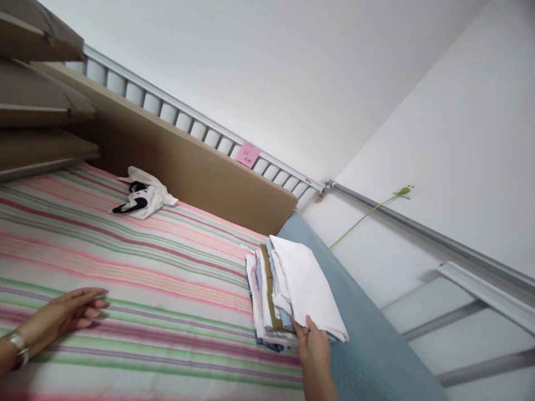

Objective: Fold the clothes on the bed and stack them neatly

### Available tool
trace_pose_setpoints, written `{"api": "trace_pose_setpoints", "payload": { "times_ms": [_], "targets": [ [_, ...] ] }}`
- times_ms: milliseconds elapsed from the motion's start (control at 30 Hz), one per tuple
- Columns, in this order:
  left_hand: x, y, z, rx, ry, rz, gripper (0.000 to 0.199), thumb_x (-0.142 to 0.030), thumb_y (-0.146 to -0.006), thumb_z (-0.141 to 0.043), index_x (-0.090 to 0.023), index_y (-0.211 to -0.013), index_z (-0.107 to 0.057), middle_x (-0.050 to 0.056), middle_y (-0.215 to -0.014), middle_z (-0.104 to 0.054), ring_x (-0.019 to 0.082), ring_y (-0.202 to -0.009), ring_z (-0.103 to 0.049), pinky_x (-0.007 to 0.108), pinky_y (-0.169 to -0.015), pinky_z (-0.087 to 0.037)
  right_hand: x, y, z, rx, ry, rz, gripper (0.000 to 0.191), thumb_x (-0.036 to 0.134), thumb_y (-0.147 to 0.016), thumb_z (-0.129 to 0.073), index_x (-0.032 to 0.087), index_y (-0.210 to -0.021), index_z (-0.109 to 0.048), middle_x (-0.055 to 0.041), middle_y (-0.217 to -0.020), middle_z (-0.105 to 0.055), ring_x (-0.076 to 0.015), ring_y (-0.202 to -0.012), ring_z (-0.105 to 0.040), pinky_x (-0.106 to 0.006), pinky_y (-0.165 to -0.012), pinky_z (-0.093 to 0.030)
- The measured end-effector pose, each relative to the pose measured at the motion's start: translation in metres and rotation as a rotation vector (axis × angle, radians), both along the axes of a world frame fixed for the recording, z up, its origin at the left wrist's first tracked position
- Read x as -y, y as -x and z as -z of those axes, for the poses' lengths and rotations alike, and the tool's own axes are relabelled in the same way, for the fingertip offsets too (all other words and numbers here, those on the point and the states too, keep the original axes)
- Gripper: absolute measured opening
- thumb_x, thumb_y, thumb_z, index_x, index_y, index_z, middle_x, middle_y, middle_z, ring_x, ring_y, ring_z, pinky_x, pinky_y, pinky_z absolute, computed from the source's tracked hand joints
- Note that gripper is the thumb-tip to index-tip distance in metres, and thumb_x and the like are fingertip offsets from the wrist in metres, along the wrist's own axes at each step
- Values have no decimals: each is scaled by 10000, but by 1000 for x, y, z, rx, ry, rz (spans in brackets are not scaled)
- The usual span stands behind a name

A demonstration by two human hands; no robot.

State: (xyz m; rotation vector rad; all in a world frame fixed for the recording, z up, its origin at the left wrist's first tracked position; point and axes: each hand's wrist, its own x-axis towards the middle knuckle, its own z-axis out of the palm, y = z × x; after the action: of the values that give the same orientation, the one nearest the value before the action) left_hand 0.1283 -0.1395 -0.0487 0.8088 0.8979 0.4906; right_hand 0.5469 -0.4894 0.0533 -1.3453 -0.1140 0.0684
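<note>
On the right of the striped bed sheet (137, 267) lies a stack of folded clothes (267, 295) in white, brown, light blue and pink. A folded white garment (305, 278) tops the stack, its near edge pinched by my right hand (314, 345). My left hand (71, 317), with a watch or bracelet at the wrist, hovers over the sheet at the lower left. Its fingers are loosely bent, with nothing in them. Farther back, a crumpled white and black cloth (144, 195) rests on the sheet.
Brown padded boards or boxes (45, 111) are stacked at the left. A long brown panel (188, 150) leans along the railing (188, 114), which bears a pink note (248, 154). Beyond the stack are a blue mattress edge (355, 312), a metal rail (418, 228) and a green cable (363, 220).
</note>
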Motion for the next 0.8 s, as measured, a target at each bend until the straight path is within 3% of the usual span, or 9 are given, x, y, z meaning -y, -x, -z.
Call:
{"api": "trace_pose_setpoints", "payload": {
  "times_ms": [100, 200, 267, 333, 400, 500, 633, 700, 800],
  "targets": [
    [0, 0, 0, -7, 1, 1, 564, -360, -531, -753, -162, -1016, -542, 22, -824, -684, 184, -670, -637, 246, -599, -536, -2, 3, -7, -86, -65, 45, 455, 293, -465, -709, 232, -833, -448, 63, -706, -610, -154, -718, -621, -319, -678, -547],
    [0, 0, 1, 9, 2, 2, 653, -382, -439, -797, -164, -1000, -543, 39, -828, -683, 187, -665, -638, 263, -599, -549, 5, 13, -1, -159, -10, -39, 471, 313, -441, -719, 223, -787, -412, 48, -685, -626, -185, -707, -643, -343, -692, -535],
    [-1, 0, 3, 9, 1, 2, 702, -399, -398, -816, -168, -1001, -540, 45, -828, -682, 189, -670, -638, 268, -602, -554, 19, 19, 0, -179, 186, -139, 442, 392, -495, -683, 217, -813, -430, 20, -672, -642, -220, -695, -651, -360, -662, -526],
    [-5, 0, 9, 10, 14, 8, 729, -417, -387, -823, -176, -1012, -537, 47, -835, -682, 191, -673, -637, 273, -609, -558, 40, 18, -11, -107, 531, -174, 414, 478, -583, -599, 206, -878, -498, -1, -640, -647, -229, -634, -642, -348, -606, -505],
    [-11, 1, 20, 7, 29, 15, 729, -424, -387, -825, -188, -1015, -539, 44, -839, -684, 193, -665, -636, 275, -600, -560, 62, 10, -35, 70, 880, -81, 432, 538, -652, -498, 204, -917, -564, -22, -635, -653, -225, -609, -625, -333, -601, -480],
    [-22, 2, 41, -2, 35, 20, 699, -417, -397, -826, -217, -1005, -546, 31, -851, -688, 196, -661, -637, 276, -578, -562, 80, -15, -85, 360, 1125, 153, 517, 582, -715, -359, 210, -977, -604, -80, -883, -682, -266, -826, -618, -364, -735, -460],
    [-30, 4, 58, -9, 32, 6, 628, -421, -426, -813, -252, -977, -564, 6, -850, -691, 192, -662, -635, 272, -558, -563, 50, -66, -124, 759, 1244, 150, 652, 574, -763, -244, 156, -1149, -561, -117, -1255, -522, -279, -1193, -423, -410, -981, -334],
    [-28, 4, 55, -25, 27, -19, 589, -428, -439, -805, -259, -956, -577, 2, -838, -691, 186, -653, -630, 268, -547, -558, 21, -90, -119, 825, 1330, 123, 665, 574, -774, -245, 168, -1236, -499, -107, -1342, -433, -287, -1282, -298, -461, -1021, -273],
    [-19, 2, 39, -32, 25, -32, 572, -436, -435, -801, -247, -935, -596, 11, -812, -688, 185, -646, -623, 266, -551, -551, -17, -110, -82, 775, 1463, 140, 639, 589, -773, -287, 247, -1293, -434, -98, -1364, -400, -317, -1276, -298, -547, -981, -282]
  ]
}}
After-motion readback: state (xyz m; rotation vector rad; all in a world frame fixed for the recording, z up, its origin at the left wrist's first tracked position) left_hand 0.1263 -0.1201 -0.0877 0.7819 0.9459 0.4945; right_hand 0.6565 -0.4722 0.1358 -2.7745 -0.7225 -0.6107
